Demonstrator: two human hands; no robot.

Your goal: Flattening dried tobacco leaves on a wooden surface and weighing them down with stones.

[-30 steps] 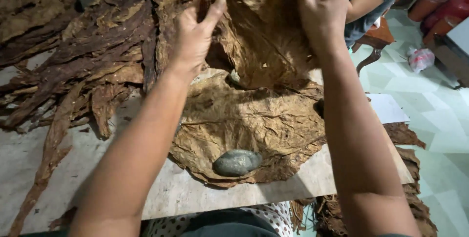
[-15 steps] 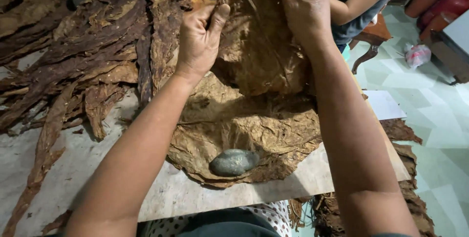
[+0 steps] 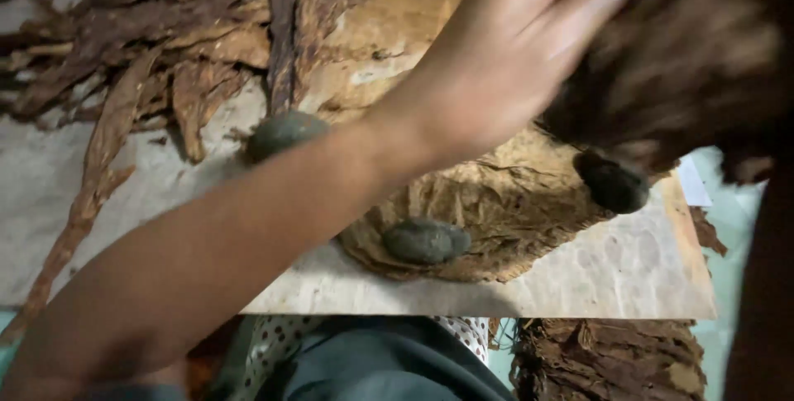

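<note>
Left hand [image 3: 504, 54]: fingers spread wide, upper centre, against blurred dark-brown dried leaf [image 3: 686, 62].
Right hand: unseen.
Leaf handling: likely light, brittle; best gripped at edges.
Lower centre: grey oval stone [image 3: 424, 241] on flattened tan leaf [image 3: 513, 211].

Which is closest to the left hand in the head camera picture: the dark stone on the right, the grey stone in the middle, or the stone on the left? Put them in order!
From the left hand:
1. The dark stone, just below and to its right.
2. The left stone, beside the forearm, on the board's left part.
3. The middle grey stone, lowest, on the flat brown leaf.
The last two are fairly close to call.
</note>
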